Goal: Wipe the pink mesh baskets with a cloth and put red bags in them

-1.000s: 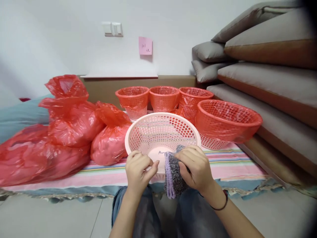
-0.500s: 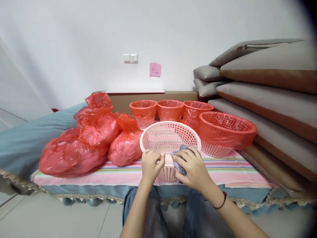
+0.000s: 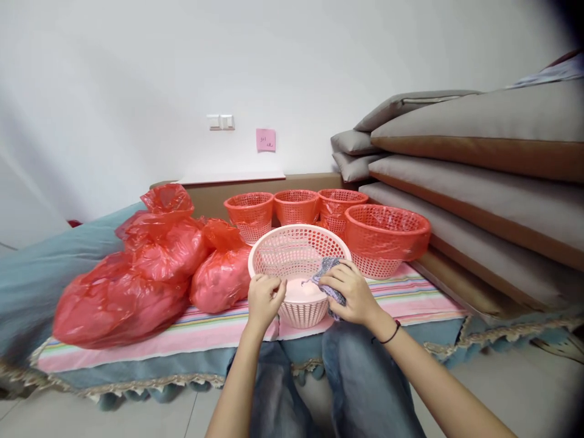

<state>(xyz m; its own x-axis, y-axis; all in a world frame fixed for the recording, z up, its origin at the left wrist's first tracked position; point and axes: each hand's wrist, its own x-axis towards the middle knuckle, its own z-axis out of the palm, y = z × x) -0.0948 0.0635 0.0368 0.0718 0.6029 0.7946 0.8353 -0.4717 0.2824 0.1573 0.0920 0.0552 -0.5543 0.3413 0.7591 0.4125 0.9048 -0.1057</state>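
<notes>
My right hand (image 3: 349, 293) grips a grey and lilac knitted cloth (image 3: 326, 270) at the near rim of a pale pink perforated basket (image 3: 292, 252). The cloth hangs partly over the rim, mostly hidden under my fingers. My left hand (image 3: 263, 299) is curled at the basket's near left rim, fingertips pinched together; what they pinch, if anything, is too small to make out. The basket stands on a striped cloth (image 3: 401, 292) at the edge of a low platform, just above my knees.
Several red baskets lined with plastic (image 3: 387, 228) stand behind and right of the pink one. Tied red plastic bags (image 3: 137, 274) lie to the left. Stacked grey cushions (image 3: 479, 158) fill the right side. A tiled floor lies below.
The view has lifted and pulled back. My right hand raised the knitted cloth from in front of the basket up onto its rim. My left hand stayed pinched at the rim.
</notes>
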